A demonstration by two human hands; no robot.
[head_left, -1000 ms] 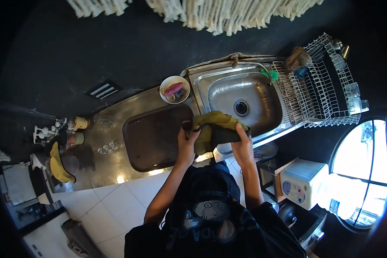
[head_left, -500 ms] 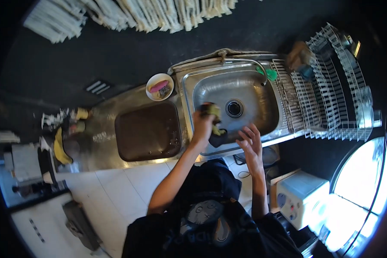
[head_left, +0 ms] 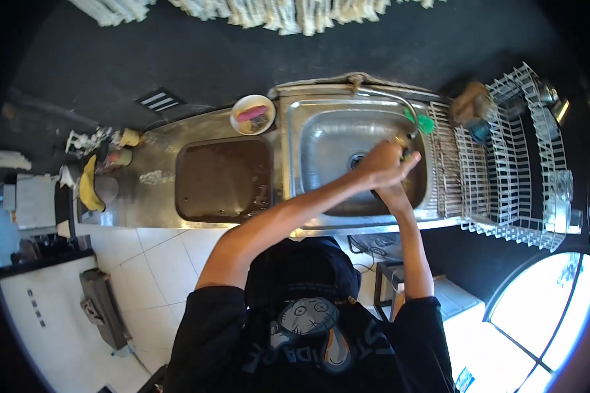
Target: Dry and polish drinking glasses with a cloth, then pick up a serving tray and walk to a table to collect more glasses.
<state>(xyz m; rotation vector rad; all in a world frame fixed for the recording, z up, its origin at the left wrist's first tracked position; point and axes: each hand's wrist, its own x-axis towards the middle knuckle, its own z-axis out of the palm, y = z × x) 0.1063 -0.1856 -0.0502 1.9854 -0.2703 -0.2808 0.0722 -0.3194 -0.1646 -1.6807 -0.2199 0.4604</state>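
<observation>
My left hand (head_left: pixel 381 165) reaches across to the right side of the steel sink (head_left: pixel 318 141), just below the curved tap spout (head_left: pixel 413 121). Its fingers are closed, and only small yellowish and dark bits of what it holds show. Under it, my right hand (head_left: pixel 392 192) is mostly covered by the left, so its fingers are hidden. The two hands are close together, seemingly touching. A green item (head_left: pixel 425 122) lies at the sink's far right corner, behind the spout.
A white bowl (head_left: pixel 263 131) with a pink item inside stands left of the sink. Nearby is a brown rectangular basin (head_left: pixel 223 177) sunk in the counter. White wire racks (head_left: pixel 505 187) holding glasses stand on the right. A yellow banana-shaped item (head_left: pixel 88 185) sits far left.
My left hand has moved right with the yellow-green and dark item, from the sink's left side to under the tap. My right hand, open before, has moved up beneath it.
</observation>
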